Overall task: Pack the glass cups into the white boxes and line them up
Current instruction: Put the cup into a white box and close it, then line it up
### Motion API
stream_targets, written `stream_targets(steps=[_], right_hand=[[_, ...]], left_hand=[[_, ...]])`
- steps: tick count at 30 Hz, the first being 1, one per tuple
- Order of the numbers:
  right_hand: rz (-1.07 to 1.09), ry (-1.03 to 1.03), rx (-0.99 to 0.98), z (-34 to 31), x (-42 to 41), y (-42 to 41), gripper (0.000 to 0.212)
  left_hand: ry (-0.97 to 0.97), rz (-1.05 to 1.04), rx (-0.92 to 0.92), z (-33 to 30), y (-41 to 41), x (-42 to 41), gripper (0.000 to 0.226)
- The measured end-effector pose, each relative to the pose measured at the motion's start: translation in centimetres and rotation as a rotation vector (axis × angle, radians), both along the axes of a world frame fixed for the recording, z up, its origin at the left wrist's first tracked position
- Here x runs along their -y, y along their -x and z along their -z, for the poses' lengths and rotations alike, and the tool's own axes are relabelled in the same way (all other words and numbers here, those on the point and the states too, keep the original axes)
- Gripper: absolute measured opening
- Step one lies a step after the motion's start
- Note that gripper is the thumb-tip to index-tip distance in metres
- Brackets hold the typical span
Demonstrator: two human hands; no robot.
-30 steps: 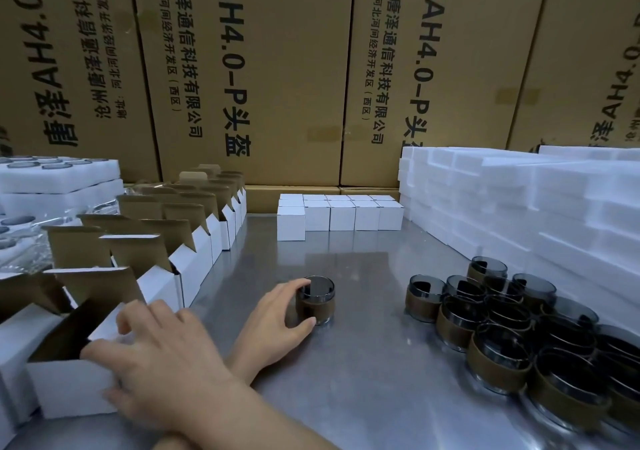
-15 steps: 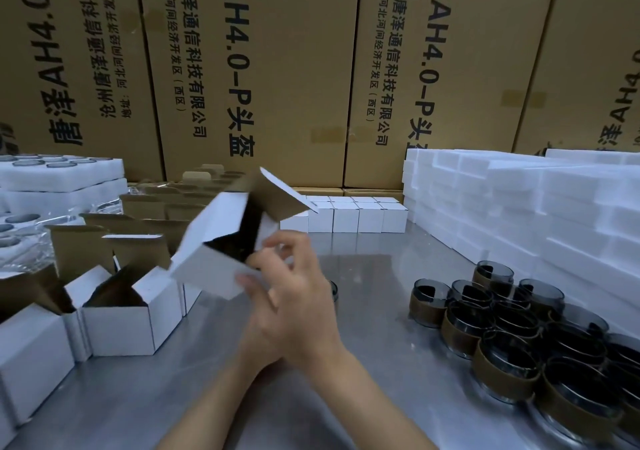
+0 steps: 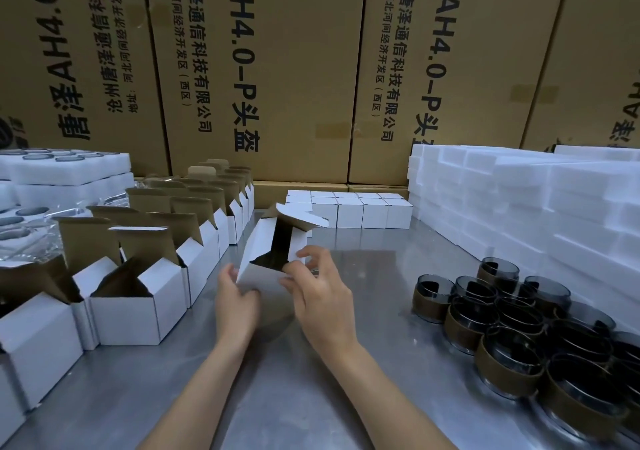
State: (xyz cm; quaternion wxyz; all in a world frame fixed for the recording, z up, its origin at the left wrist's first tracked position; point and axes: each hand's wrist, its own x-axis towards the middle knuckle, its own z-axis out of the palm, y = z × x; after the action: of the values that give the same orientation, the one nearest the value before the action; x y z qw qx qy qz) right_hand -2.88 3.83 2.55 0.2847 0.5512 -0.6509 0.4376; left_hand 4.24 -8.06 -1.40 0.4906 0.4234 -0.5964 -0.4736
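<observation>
I hold an open white box (image 3: 258,259) tilted above the table's middle, its dark mouth toward me and its lid flap up. My left hand (image 3: 235,299) grips its lower left corner. My right hand (image 3: 320,294) pinches the box's edge at the mouth. The single glass cup that stood here is hidden behind the box and my hands. A cluster of several dark glass cups with brown sleeves (image 3: 502,318) stands at the right. A row of closed white boxes (image 3: 360,209) is lined up at the back.
Several open white boxes with brown flaps up (image 3: 138,294) run along the left. White foam blocks (image 3: 519,207) are stacked at the right, foam trays (image 3: 65,169) at the far left. Big brown cartons (image 3: 277,69) wall off the back of the metal table (image 3: 311,397).
One hand took a box from the left row while the other rested on a lone cup. The arms uncrossed and both hands now hold that box over the centre.
</observation>
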Motion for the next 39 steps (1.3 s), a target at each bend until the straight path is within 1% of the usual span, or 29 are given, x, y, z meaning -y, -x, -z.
stream_targets(steps=[2, 4, 7, 9, 11, 14, 16, 18, 19, 21, 23, 24, 26, 30, 33, 35, 36, 39], right_hand=[[0.012, -0.032, 0.005, 0.4, 0.1, 0.5, 0.005], [0.034, -0.08, 0.006, 0.8, 0.1, 1.2, 0.006], [0.026, -0.176, 0.001, 1.3, 0.3, 2.1, 0.013], [-0.017, -0.215, -0.01, 1.7, 0.4, 2.4, 0.016], [-0.086, -0.208, 0.045, 1.9, 0.4, 2.5, 0.018], [-0.182, -0.125, 0.262, 2.0, 0.3, 3.0, 0.019], [-0.202, -0.049, 0.423, 1.8, 0.2, 3.7, 0.025], [-0.232, -0.016, 0.649, 1.7, -0.1, 4.4, 0.034], [-0.252, -0.007, 0.774, 1.7, -0.3, 4.9, 0.035], [-0.304, 0.01, 1.002, 1.7, -0.6, 6.1, 0.03], [-0.347, -0.031, 1.134, 1.5, -1.0, 7.0, 0.024], [-0.361, -0.086, 1.141, 1.5, -1.2, 7.2, 0.022], [-0.385, -0.215, 1.079, 1.6, -1.3, 7.2, 0.025], [-0.347, -0.363, 0.914, 2.2, -1.0, 7.1, 0.05], [-0.247, -0.416, 0.788, 2.5, -0.8, 7.0, 0.058], [-0.183, -0.365, 0.733, 2.7, -0.8, 6.9, 0.059], [-0.159, -0.307, 0.722, 2.7, -0.8, 6.8, 0.059], [-0.126, -0.046, 0.749, 1.8, -1.0, 6.3, 0.054]], left_hand=[[0.041, -0.034, -0.062, -0.1, -0.3, -0.1, 0.06], [0.107, -0.031, -0.106, -0.7, -0.6, -0.5, 0.057], [0.203, 0.133, -0.166, -1.5, -0.7, -1.2, 0.052], [0.256, 0.248, -0.133, -1.5, -0.5, -1.5, 0.055], [0.278, 0.284, -0.054, -1.3, -0.1, -1.6, 0.057], [0.238, 0.237, -0.023, -1.1, 0.0, -1.4, 0.059], [0.233, 0.211, 0.0, -1.1, 0.0, -1.2, 0.056], [0.227, 0.207, 0.019, -1.1, 0.1, -1.2, 0.054], [0.222, 0.209, 0.028, -1.2, 0.2, -1.2, 0.053], [0.211, 0.214, 0.052, -1.2, 0.4, -1.2, 0.051], [0.194, 0.229, 0.057, -1.1, 0.5, -1.2, 0.049], [0.187, 0.24, 0.054, -1.1, 0.5, -1.3, 0.049], [0.181, 0.254, 0.065, -1.0, 0.5, -1.4, 0.052], [0.197, 0.254, 0.088, -0.7, 0.6, -1.8, 0.054], [0.198, 0.238, 0.092, -0.6, 0.7, -1.7, 0.054], [0.209, 0.235, 0.105, -0.7, 0.7, -1.8, 0.055], [0.216, 0.236, 0.106, -0.7, 0.7, -1.9, 0.054], [0.23, 0.253, 0.105, -0.8, 0.6, -1.9, 0.055]])
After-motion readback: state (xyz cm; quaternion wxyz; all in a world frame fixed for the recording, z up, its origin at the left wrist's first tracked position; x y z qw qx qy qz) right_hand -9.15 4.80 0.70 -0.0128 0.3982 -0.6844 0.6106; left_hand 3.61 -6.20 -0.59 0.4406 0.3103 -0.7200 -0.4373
